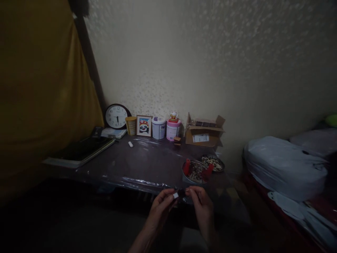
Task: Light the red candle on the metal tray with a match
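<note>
My left hand [161, 205] and my right hand [202, 203] meet just in front of the near edge of a dark table [147, 165]. Together their fingertips pinch a small dark part with a pale end [178, 194]; the dim light keeps me from naming it. Just beyond my right hand stands a round metal bowl [195, 172] of small mixed pieces with two red bits poking up. A second shallow dish [213, 162] of pale pieces lies behind it to the right.
Along the wall stand a clock [116, 116], a yellow cup [131, 125], a framed panda picture [144, 125], two tubs [165, 129] and an open cardboard box [204, 133]. A laptop [81, 150] lies at the left. A bed with pale bundles [284, 167] is at right.
</note>
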{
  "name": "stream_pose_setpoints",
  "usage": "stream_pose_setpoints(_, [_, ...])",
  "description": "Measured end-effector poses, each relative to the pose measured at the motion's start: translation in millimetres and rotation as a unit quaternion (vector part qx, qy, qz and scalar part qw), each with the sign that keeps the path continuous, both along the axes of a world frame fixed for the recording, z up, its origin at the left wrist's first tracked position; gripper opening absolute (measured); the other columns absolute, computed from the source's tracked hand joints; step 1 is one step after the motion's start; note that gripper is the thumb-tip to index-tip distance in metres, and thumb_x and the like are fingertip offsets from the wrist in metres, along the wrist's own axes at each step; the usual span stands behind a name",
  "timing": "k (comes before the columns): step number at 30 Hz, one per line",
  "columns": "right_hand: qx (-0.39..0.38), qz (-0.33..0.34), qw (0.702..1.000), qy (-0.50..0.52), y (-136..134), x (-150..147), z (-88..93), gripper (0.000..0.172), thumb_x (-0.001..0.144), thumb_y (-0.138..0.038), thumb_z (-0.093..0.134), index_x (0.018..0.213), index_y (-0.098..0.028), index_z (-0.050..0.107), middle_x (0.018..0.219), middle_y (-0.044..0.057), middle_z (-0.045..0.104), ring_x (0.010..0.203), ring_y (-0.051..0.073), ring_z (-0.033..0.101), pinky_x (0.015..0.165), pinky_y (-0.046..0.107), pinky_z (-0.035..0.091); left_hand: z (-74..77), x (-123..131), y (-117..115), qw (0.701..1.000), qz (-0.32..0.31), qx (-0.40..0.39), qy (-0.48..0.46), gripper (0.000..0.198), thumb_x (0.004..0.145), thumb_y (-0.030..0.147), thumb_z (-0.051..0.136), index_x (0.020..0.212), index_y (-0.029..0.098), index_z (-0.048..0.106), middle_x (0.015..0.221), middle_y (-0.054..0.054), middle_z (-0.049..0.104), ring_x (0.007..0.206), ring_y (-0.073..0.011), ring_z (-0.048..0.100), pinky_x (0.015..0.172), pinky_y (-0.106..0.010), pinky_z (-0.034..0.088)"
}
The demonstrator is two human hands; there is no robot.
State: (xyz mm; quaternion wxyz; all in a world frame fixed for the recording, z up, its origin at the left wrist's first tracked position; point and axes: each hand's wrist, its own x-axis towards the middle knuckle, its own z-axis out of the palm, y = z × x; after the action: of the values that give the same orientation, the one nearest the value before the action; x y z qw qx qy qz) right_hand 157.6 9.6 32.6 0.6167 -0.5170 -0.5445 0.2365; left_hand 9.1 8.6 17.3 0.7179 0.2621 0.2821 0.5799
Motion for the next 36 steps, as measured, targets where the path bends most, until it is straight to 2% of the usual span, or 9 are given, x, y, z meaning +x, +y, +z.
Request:
stream_pose_setpoints(6, [0.076,0.001,0.991,-0.110,-7.8,-7.3,-5.7,0.009,0.083,-0.028,0.055,0.083,-0.022,0.062,0.079,0.002,0.070,0.075,0.016,0.066,0.071,0.027,0.052,-0.7,2.2,0.3,1.000,0.007,0.007,0.029,0.025,0.062,0.030,0.076,0.081,0.017,0.066,0.077,-0.003,0.070,0.073,-0.0144,0.062,0.073,-0.024,0.045])
stream_pose_setpoints(11, [0.131,0.032,0.974,-0.180,-11.9,-7.7,-3.4,0.009,0.084,-0.018,0.053,0.085,-0.023,0.061,0.085,0.003,0.070,0.082,0.017,0.065,0.076,0.027,0.051,3.2,0.8,-1.5,0.999,0.017,0.022,0.044,0.020,0.066,0.029,0.073,0.080,0.018,0.064,0.074,0.000,0.069,0.069,-0.0112,0.059,0.068,-0.020,0.042])
stream_pose_setpoints(17, [0.161,0.036,0.963,-0.214,-11.5,-8.5,-2.9,0.013,0.085,-0.015,0.052,0.087,-0.023,0.061,0.086,0.003,0.069,0.082,0.016,0.065,0.075,0.027,0.051,5.5,1.1,-1.3,0.998,0.028,0.031,0.038,0.020,0.066,0.029,0.073,0.080,0.018,0.063,0.077,-0.001,0.069,0.072,-0.0132,0.060,0.070,-0.023,0.043])
stream_pose_setpoints(20, [0.170,0.026,0.958,-0.228,-9.0,-8.9,-1.0,0.012,0.086,-0.017,0.050,0.087,-0.023,0.060,0.085,0.004,0.068,0.081,0.016,0.065,0.074,0.028,0.052,8.7,1.7,-1.9,0.999,0.033,0.032,0.026,0.021,0.065,0.029,0.074,0.079,0.017,0.063,0.072,-0.001,0.068,0.068,-0.0124,0.059,0.067,-0.022,0.044])
stream_pose_setpoints(25, [0.220,-0.033,0.949,-0.223,-12.7,-7.2,13.9,0.011,0.085,-0.015,0.051,0.089,-0.022,0.059,0.084,0.003,0.067,0.080,0.015,0.064,0.074,0.027,0.052,12.0,2.8,-2.3,0.999,0.038,0.020,0.004,0.019,0.066,0.029,0.073,0.078,0.017,0.064,0.071,-0.001,0.068,0.066,-0.0112,0.060,0.066,-0.021,0.045])
stream_pose_setpoints(27, [0.232,-0.021,0.943,-0.240,-14.6,-7.3,17.2,0.014,0.085,-0.013,0.051,0.090,-0.023,0.059,0.086,0.003,0.067,0.080,0.015,0.064,0.074,0.027,0.051,11.5,2.9,-1.8,0.999,0.040,0.018,-0.001,0.019,0.066,0.028,0.073,0.078,0.016,0.064,0.072,-0.001,0.068,0.068,-0.0119,0.061,0.068,-0.021,0.046])
stream_pose_setpoints(31, [0.194,0.032,0.935,-0.294,-5.7,-5.6,6.8,0.018,0.086,-0.014,0.046,0.090,-0.024,0.061,0.086,0.003,0.068,0.080,0.016,0.064,0.074,0.029,0.051,9.3,2.1,-0.7,0.998,0.056,0.021,-0.006,0.020,0.065,0.028,0.074,0.078,0.016,0.065,0.073,-0.002,0.067,0.070,-0.0138,0.062,0.070,-0.024,0.047])
stream_pose_setpoints(34, [0.124,-0.022,0.965,-0.232,6.3,-1.4,-2.4,0.015,0.086,-0.022,0.047,0.088,-0.022,0.062,0.083,0.004,0.068,0.077,0.017,0.064,0.071,0.029,0.051,9.7,1.3,-1.4,0.997,0.064,0.032,-0.001,0.019,0.067,0.029,0.073,0.077,0.016,0.065,0.077,-0.003,0.067,0.076,-0.0156,0.063,0.076,-0.027,0.048])
stream_pose_setpoints(36, [0.088,-0.060,0.979,-0.172,10.5,1.3,-2.2,0.015,0.085,-0.026,0.049,0.086,-0.021,0.063,0.084,0.004,0.068,0.079,0.018,0.064,0.071,0.030,0.051,11.8,0.6,-2.9,0.997,0.061,0.036,0.008,0.017,0.069,0.028,0.071,0.078,0.016,0.065,0.079,-0.003,0.067,0.077,-0.0155,0.063,0.077,-0.027,0.048])
